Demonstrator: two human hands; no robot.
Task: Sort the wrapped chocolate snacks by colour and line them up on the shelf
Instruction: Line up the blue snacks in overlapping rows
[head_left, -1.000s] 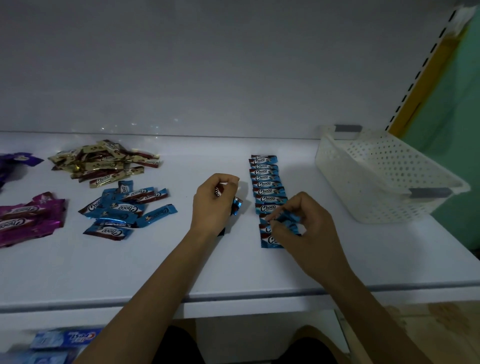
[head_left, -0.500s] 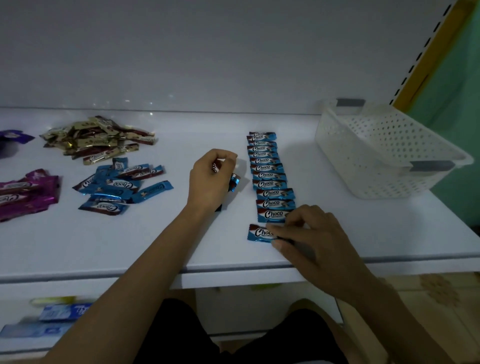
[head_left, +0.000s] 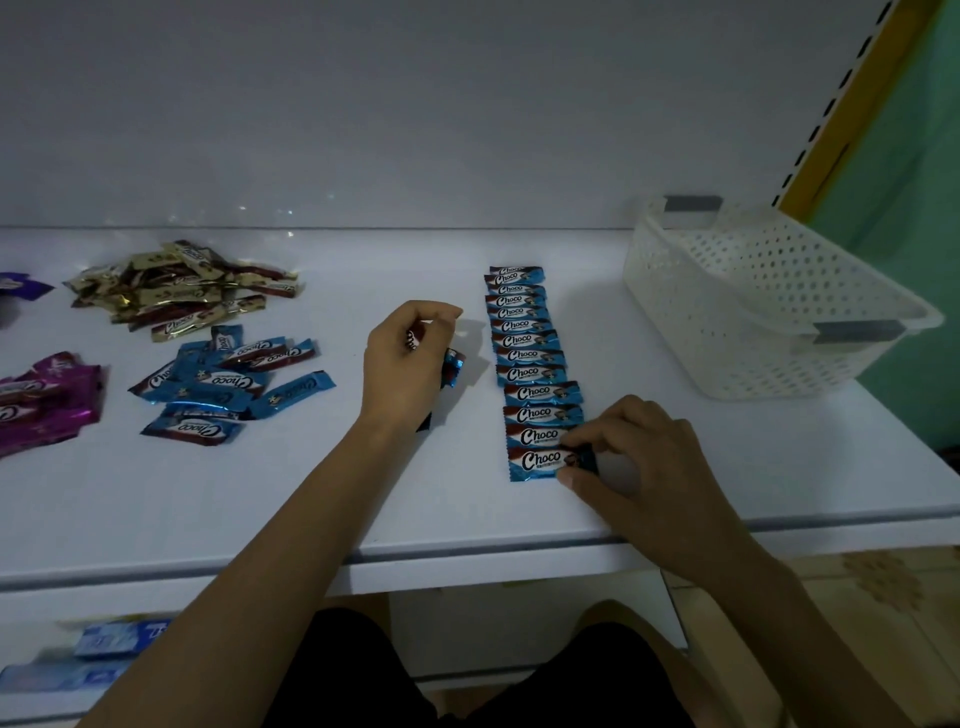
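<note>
Blue row (head_left: 527, 358): lined up on the shelf (head_left: 311, 499), just left of the white basket (head_left: 779, 338).
Right hand (head_left: 644, 457): pinching the end of the nearest bar (head_left: 537, 461), off the basket's near-left corner.
Left hand (head_left: 405, 364): clutching spare blue bars (head_left: 453, 366), further left of the basket.
Risk: imo a sloppy let-go drags that bar crooked or nudges its neighbours, foil looks slippery.

Shelf (head_left: 597, 332) strip open between blue row (head_left: 527, 358) and basket (head_left: 769, 338); loose blue pile (head_left: 223, 384) crowds left.

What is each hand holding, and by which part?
Left hand grips blue snacks round their middle; right hand pinches the row's nearest snack by its right end.
</note>
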